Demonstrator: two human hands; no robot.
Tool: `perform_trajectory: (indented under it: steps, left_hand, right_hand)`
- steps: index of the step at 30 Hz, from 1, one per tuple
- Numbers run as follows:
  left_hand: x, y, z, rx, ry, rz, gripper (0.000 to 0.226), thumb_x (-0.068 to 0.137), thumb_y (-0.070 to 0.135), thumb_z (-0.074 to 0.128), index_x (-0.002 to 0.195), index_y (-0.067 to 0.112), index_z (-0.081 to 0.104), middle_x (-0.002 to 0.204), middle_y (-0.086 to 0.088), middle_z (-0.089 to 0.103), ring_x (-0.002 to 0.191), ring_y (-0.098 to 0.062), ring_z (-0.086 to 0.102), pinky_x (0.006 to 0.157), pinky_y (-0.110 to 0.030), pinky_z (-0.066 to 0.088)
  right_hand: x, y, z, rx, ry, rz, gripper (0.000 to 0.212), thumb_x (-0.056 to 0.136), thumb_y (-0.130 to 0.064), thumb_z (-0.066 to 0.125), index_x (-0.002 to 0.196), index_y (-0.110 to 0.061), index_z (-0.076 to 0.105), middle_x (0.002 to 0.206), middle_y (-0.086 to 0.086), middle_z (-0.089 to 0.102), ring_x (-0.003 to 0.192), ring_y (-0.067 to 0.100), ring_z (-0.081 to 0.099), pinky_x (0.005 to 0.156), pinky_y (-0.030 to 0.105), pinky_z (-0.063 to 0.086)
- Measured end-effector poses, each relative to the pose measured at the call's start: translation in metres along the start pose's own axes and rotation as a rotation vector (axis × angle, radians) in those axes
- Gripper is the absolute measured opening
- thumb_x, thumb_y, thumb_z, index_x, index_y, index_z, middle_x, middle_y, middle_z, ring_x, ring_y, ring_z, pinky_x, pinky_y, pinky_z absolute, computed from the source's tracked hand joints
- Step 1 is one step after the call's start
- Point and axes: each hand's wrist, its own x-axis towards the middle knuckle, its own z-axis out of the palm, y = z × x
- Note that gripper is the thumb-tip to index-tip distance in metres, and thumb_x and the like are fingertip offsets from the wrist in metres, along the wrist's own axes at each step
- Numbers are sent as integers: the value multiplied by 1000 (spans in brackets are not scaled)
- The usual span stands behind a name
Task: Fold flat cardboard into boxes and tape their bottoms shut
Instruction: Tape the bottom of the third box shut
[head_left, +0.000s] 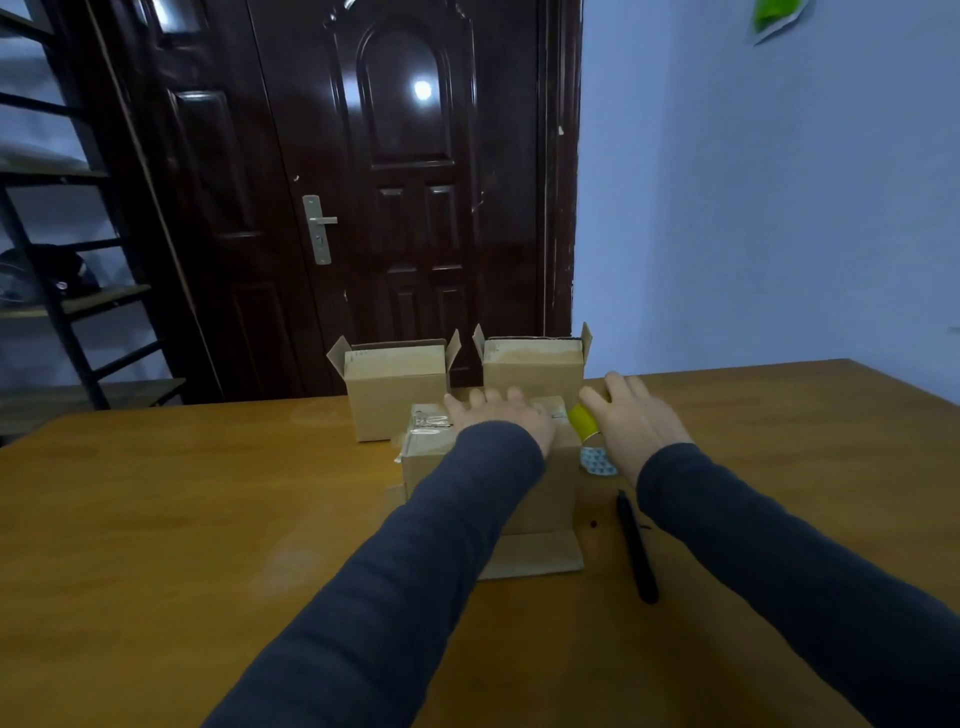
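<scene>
A small cardboard box (431, 467) stands bottom-up in the middle of the wooden table (156, 519), with clear tape across its top face. My left hand (496, 418) presses flat on that taped face, fingers straight. My right hand (631, 421) grips a roll of tape (584, 421) with a yellow core at the box's right edge. A lower flap (535, 556) of the box lies flat on the table towards me.
Two finished boxes stand behind, one at the left (395, 395) and one at the right (532, 369), flaps up. A black pen or knife (636, 548) lies right of the box. A dark door (363, 182) and a shelf rack (57, 291) stand beyond the table.
</scene>
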Motion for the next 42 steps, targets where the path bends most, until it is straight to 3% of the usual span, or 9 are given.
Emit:
perform_trajectory:
  steps: [4, 8, 12, 21, 26, 30, 33, 38, 42]
  left_hand:
    - [0, -10, 0, 3, -47, 86, 82, 85, 73, 1, 149, 28, 25, 157, -6, 22, 145, -28, 14, 112, -61, -2]
    - [1, -14, -1, 11, -70, 97, 83, 81, 77, 4, 148, 32, 25, 157, -3, 23, 145, -28, 15, 112, -61, -1]
    - [0, -13, 0, 18, -53, 96, 81, 82, 75, 6, 147, 32, 27, 156, -3, 25, 144, -28, 17, 113, -60, 0]
    - [-1, -12, 2, 48, -20, 91, 75, 87, 68, 4, 146, 30, 29, 154, -7, 28, 143, -29, 21, 113, -60, 3]
    - [1, -12, 2, 48, -15, 91, 72, 89, 66, 4, 145, 30, 29, 154, -6, 29, 142, -29, 22, 113, -60, 4]
    - [1, -11, 2, 41, -21, 82, 72, 89, 65, 5, 146, 29, 29, 154, -7, 30, 142, -29, 22, 113, -60, 4]
    - [0, -12, 2, 11, -24, 75, 69, 90, 62, 5, 145, 29, 31, 154, -7, 29, 142, -29, 22, 113, -60, 3]
    - [-2, -13, 1, -5, -27, 91, 66, 92, 59, 6, 146, 29, 30, 154, -6, 29, 142, -28, 22, 113, -60, 2]
    - [10, -12, -2, -73, -70, 28, 52, 95, 43, 22, 139, 22, 40, 147, -6, 39, 137, -28, 31, 113, -58, 4]
  right_hand:
    - [2, -5, -7, -49, 50, -85, 44, 84, -8, 59, 124, -18, 43, 122, 10, 46, 111, 26, 46, 83, 34, 46]
    - [-6, 10, 9, 123, -48, -23, 61, 79, -8, 68, 131, -21, 37, 124, 5, 45, 114, 23, 46, 74, 28, 51]
    - [-17, 15, 21, 196, -61, 44, 56, 82, -6, 64, 129, -23, 38, 117, 3, 50, 103, 20, 49, 65, 25, 45]
    - [-14, 5, 3, -79, -106, -10, 64, 86, -12, 60, 139, -18, 26, 127, 11, 49, 116, 28, 46, 91, 37, 45]
    - [-25, 28, -6, 92, -206, 114, 87, 84, -26, 63, 150, -24, 5, 136, 11, 44, 125, 31, 42, 96, 44, 42]
    - [-48, 32, -25, 278, -249, 347, 52, 92, -37, 55, 129, -10, 31, 116, 11, 58, 91, 25, 54, 71, 34, 47]
    - [-69, 11, -13, 350, -500, 376, 64, 88, -57, 52, 128, -10, 35, 99, 3, 59, 85, 18, 59, 73, 32, 53]
    - [-81, -8, -4, 347, -685, 393, 43, 91, -32, 57, 124, -10, 40, 104, 5, 59, 99, 21, 62, 81, 31, 52]
    - [-84, 16, -26, 451, -570, 456, 19, 97, -29, 47, 103, -11, 52, 76, 0, 52, 67, 14, 53, 57, 23, 44]
